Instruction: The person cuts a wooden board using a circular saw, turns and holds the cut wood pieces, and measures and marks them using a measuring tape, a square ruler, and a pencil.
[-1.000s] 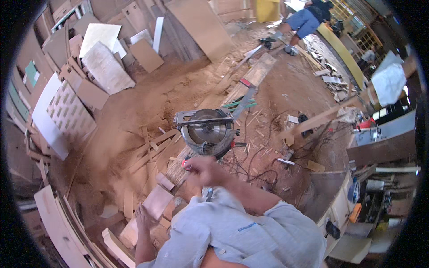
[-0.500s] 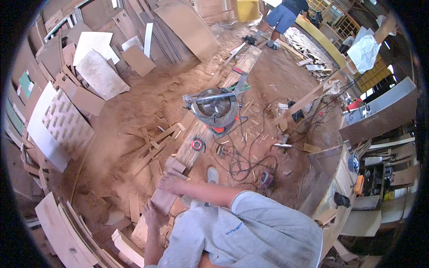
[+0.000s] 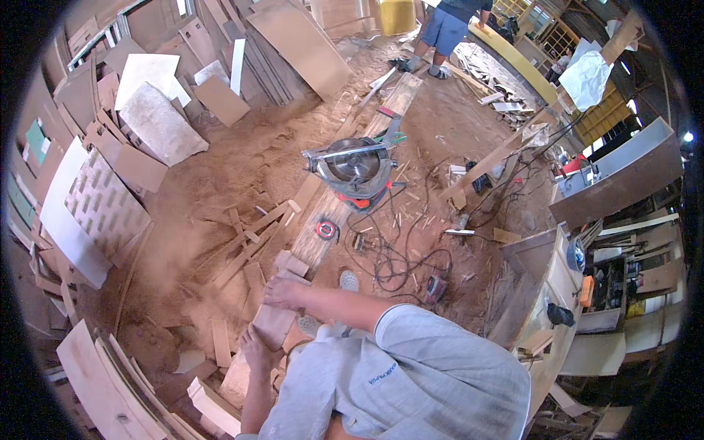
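Note:
A short, flat wooden board lies along the long plank on the floor in front of me. My right hand is closed over the far part of the board, next to a small wooden block. At the near left edge, my left hand grips the same board, its fingers bent over the side. Farther along the long plank rest a red and black tape measure and a miter saw with a round blade.
Sawdust and thin offcuts cover the ground. A tangled black cable runs right of the plank to a red power tool. Sheets and panels lean at the left. A person in blue shorts stands at the far end.
The whole view has shifted slightly. Both hands stay on the board in nearly the same places. The far person's upper body has moved a little.

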{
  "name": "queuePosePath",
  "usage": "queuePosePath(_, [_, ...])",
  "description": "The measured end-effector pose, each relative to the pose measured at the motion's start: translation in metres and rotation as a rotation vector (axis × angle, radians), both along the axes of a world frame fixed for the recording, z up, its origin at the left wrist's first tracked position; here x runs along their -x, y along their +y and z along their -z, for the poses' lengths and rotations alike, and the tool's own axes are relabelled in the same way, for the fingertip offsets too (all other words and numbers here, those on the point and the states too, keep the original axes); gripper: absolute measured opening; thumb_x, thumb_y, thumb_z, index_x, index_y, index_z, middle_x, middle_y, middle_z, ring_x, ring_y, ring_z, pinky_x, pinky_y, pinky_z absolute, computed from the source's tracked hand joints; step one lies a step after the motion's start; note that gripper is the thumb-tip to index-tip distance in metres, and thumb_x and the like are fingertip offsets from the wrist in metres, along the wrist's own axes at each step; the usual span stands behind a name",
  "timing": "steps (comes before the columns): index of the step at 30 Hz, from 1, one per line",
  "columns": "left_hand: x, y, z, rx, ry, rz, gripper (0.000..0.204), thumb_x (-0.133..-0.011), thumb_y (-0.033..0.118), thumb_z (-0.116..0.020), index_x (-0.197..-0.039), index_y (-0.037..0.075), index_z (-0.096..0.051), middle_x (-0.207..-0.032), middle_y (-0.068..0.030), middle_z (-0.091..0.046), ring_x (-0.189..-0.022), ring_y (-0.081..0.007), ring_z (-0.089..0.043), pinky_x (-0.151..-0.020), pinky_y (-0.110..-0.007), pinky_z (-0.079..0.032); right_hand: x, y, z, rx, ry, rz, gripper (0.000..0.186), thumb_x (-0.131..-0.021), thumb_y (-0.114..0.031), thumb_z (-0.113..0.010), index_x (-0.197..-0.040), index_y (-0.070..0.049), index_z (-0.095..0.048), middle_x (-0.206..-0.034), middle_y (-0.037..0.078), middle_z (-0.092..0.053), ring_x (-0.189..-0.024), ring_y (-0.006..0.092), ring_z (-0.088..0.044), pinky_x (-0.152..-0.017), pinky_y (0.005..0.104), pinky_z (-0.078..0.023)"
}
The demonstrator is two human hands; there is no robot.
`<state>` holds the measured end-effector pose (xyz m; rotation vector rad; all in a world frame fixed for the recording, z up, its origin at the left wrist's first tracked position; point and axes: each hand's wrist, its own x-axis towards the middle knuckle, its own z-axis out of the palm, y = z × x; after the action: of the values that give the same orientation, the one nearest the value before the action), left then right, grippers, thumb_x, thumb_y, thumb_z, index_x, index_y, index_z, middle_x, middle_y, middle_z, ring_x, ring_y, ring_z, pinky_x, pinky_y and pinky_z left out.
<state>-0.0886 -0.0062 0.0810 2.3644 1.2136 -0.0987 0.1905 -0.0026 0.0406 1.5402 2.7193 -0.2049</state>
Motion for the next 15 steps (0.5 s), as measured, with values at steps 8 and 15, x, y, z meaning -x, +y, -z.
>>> queuePosePath(8, [-0.005,0.002,0.003,-0.044,0.010,0.020,0.128,-0.054,0.035,-0.099,-0.157,-0.004,-0.034,-0.143,-0.0249,-0.052,-0.134,-0.0453,-0.047,-0.124,-0.053,-0.036,0.000,0.007,0.041,0.020,0.139,0.052,0.041,-0.098,-0.027,-0.058,-0.137,-0.014,-0.063,-0.124,0.013,-0.065,-0.122,0.0314,-0.062,-0.111,0.0499,-0.047])
queuePosePath(15, [0.002,0.001,0.005,0.010,-0.015,0.014,0.134,-0.054,0.040,-0.102,-0.159,-0.004,-0.032,-0.146,-0.0254,-0.050,-0.136,-0.0453,-0.045,-0.124,-0.054,-0.035,0.004,0.003,0.051,-0.140,0.138,0.011,0.046,-0.095,-0.030,-0.061,-0.137,-0.012,-0.061,-0.127,0.013,-0.065,-0.125,0.0311,-0.061,-0.113,0.0506,-0.046])
